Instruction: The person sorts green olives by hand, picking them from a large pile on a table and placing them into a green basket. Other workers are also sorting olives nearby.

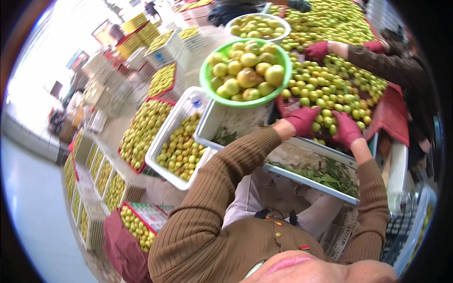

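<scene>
My left hand, in a dark red glove, rests at the near edge of a broad heap of round green-yellow fruits. My right hand, gloved alike, is just to its right, fingers pointing into the heap. Several fruits lie between the two hands, against the fingers. Whether either hand grips one cannot be told. Below my hands is a white tray with green leaves and brown debris. Left of my left hand, a bright green basket full of larger-looking fruits stands over another shallow tray.
Across the heap, a co-worker's dark red gloved hands reach in from the right. A white basin of fruits stands behind the green basket. A white crate of fruits and many stacked crates fill the left. Red cloth covers the heap's right edge.
</scene>
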Demonstrator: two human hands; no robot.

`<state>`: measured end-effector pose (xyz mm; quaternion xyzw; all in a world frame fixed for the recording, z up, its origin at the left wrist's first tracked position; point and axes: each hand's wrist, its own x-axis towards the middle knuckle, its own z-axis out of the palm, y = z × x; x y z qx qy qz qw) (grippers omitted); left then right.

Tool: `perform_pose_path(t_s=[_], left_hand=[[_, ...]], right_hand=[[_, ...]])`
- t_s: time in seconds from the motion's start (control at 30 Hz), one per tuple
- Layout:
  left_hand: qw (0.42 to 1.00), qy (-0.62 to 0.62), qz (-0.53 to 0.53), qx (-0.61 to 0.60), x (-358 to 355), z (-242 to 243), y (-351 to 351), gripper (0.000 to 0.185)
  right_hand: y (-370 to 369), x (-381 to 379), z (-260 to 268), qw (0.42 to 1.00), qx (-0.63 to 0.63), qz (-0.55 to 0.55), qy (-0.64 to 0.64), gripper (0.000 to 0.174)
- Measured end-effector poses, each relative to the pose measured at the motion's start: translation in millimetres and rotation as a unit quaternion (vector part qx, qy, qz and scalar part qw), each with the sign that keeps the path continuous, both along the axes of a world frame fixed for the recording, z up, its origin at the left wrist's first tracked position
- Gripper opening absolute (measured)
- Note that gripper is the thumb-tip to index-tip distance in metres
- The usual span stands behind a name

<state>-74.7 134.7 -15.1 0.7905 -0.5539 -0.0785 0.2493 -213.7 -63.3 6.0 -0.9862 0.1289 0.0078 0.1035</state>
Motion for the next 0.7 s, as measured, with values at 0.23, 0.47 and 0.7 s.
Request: perform_pose_path(t_s=[0.23, 0.47, 0.7], left_hand=[[0.997, -0.015, -0.016, -0.076, 8, 20, 11, 0.066], [0.963, -0.211, 0.167, 0.019, 22, 36, 16, 0.086], [0.965, -0.093, 0.216, 0.117, 34, 32, 17, 0.089]], right_hand=[[-56, 13, 1, 0.945, 0.323, 0.045, -0.012, 0.078], [-43, 48, -9, 0.982, 0.022, 0.106, -0.152, 0.089], [34, 26, 23, 0.981, 0.006, 0.179, -0.076, 0.074]])
